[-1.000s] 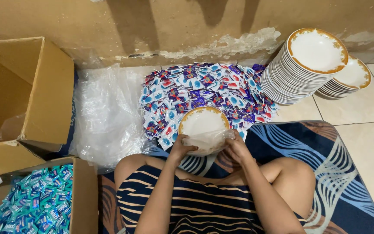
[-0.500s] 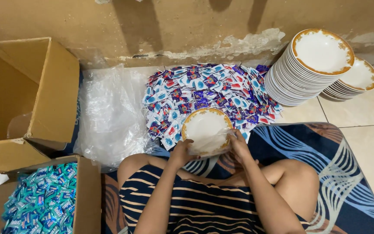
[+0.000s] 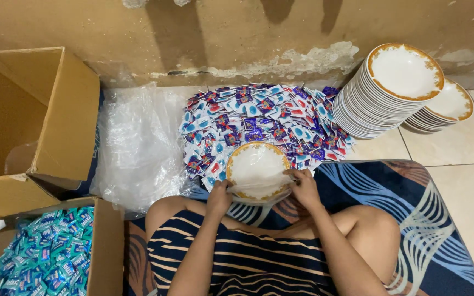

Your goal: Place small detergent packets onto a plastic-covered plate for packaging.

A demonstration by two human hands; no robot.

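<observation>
At frame centre, my left hand [image 3: 219, 198] and right hand [image 3: 304, 186] pinch clear film around the plate [image 3: 258, 167]: rigid, breakable, slippery; grip the rim.

The plate [image 3: 257, 167] is round and white with an orange-gold rim, shallow and dished, face up and tilted slightly toward the person. It sits partly inside a clear plastic bag [image 3: 261, 189], whose thin film wraps its near edge and crinkles under it. The left hand [image 3: 219, 197] grips the bag at the plate's near-left rim; the right hand [image 3: 304, 186] pinches the film at the near-right rim, fingers curled over the edge. The plate is held just above the lap, in front of the knees, its far edge over a spread of small sachets.
</observation>
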